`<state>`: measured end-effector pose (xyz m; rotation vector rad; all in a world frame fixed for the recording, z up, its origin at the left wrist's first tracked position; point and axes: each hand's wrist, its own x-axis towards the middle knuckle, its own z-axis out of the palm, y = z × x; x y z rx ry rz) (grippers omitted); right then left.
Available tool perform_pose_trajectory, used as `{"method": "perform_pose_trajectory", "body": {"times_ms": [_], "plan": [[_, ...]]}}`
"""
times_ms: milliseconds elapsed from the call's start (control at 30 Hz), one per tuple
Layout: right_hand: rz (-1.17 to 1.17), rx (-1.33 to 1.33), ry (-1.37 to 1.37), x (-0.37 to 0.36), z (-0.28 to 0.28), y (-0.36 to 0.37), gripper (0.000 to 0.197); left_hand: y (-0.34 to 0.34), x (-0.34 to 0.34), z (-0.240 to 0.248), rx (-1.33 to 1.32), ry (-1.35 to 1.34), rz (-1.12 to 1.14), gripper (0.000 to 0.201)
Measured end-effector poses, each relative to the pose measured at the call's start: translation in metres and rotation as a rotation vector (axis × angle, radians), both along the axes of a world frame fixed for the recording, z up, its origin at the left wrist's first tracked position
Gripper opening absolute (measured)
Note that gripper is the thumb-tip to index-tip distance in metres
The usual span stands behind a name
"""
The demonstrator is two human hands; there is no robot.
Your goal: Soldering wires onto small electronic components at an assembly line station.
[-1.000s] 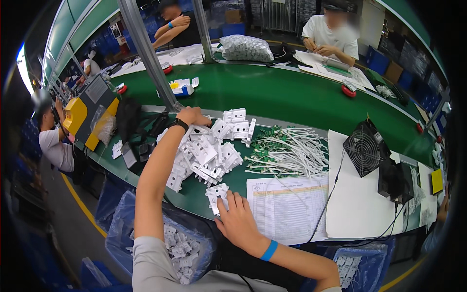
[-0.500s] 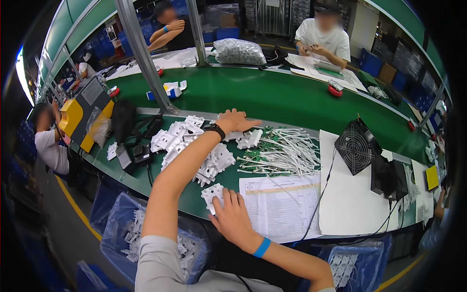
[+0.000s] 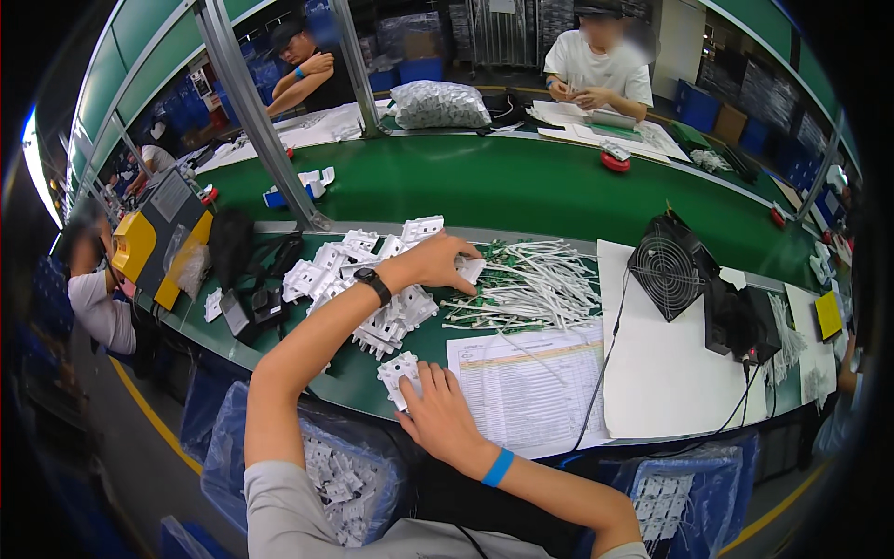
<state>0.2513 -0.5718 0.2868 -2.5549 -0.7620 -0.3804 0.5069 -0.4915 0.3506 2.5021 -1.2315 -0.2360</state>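
My left hand (image 3: 438, 261), with a black watch at its wrist, curls its thumb and fingers round a white plastic housing (image 3: 471, 269) between the pile and the cables. A heap of similar white plastic housings (image 3: 349, 279) lies beside and under that forearm. To its right spreads a bundle of white cables (image 3: 540, 284) with small green boards at their left ends. My right hand (image 3: 436, 415), wearing a blue wristband, holds another white housing (image 3: 399, 374) against the near bench edge, thumb and fingers on its right side.
A printed sheet (image 3: 526, 391) lies right of my right hand. Further right are white board (image 3: 643, 373), a black fan (image 3: 667, 270) and black devices. Plastic-lined bins (image 3: 228, 447) stand below the bench. A green conveyor (image 3: 447, 182) runs beyond, with co-workers across it. A metal post (image 3: 256, 112) rises at left.
My left hand has gone from stretched out over the far side of the heap to curled round a housing. My right hand keeps its hold on the near housing. The view has shifted slightly.
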Motion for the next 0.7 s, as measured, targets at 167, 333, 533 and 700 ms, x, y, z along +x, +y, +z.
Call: {"method": "perform_pose_trajectory", "body": {"times_ms": [167,333,533,700], "plan": [[0.009,0.011,0.007,0.001,-0.001,-0.001,0.052,-0.002,0.004,0.006,-0.364,0.164,0.12,0.065],[0.004,0.004,-0.006,0.001,-0.002,0.0,0.052,-0.011,0.008,0.021,-0.742,0.512,0.172,0.045],[0.007,0.032,-0.006,0.001,-0.004,0.0,0.052,0.036,0.034,0.036,-0.287,0.068,0.442,0.062],[0.022,0.072,0.022,0.002,0.0,0.002,0.05,0.085,0.032,0.018,0.358,-0.048,0.534,0.095]]}}
